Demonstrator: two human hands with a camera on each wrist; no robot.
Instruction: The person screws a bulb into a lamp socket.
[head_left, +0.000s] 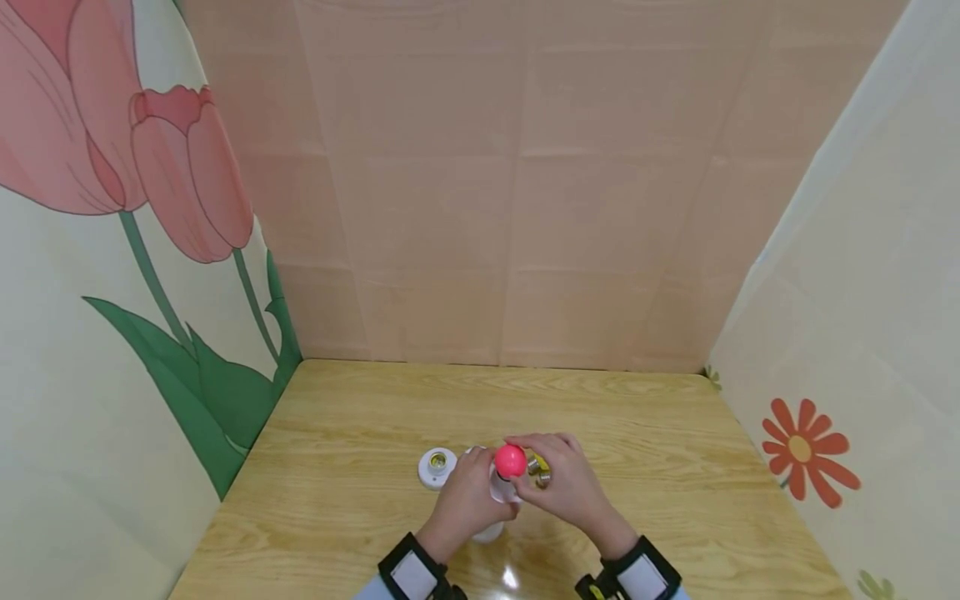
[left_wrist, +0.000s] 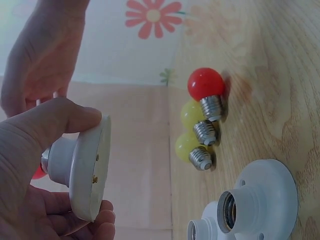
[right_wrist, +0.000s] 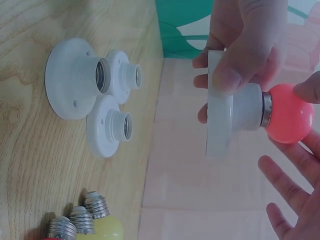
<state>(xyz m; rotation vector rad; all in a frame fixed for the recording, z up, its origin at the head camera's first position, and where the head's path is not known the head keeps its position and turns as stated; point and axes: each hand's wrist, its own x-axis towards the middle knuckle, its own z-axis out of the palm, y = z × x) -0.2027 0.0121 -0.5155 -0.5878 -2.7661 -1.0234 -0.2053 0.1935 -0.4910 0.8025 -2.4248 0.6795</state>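
My left hand (head_left: 472, 493) grips a white round lamp holder (right_wrist: 246, 107) by its flat base, lifted above the table. In the left wrist view the thumb lies over the rim and the fingers curl beneath, with brass screws showing on the underside. A red light bulb (head_left: 510, 461) has its metal cap at the mouth of this lamp holder, most of the screw thread hidden inside. My right hand (head_left: 564, 485) pinches the bulb's round glass between thumb and fingertips. Its other fingers (right_wrist: 285, 185) are spread apart in the right wrist view.
Three more white lamp holders stand on the wooden table (head_left: 337, 500), one of them (right_wrist: 75, 80) nearest in the right wrist view. Another red bulb (left_wrist: 206, 84) and two yellow bulbs (left_wrist: 187, 146) lie in a row to the right. Fabric walls (head_left: 510, 208) enclose the table's back and sides.
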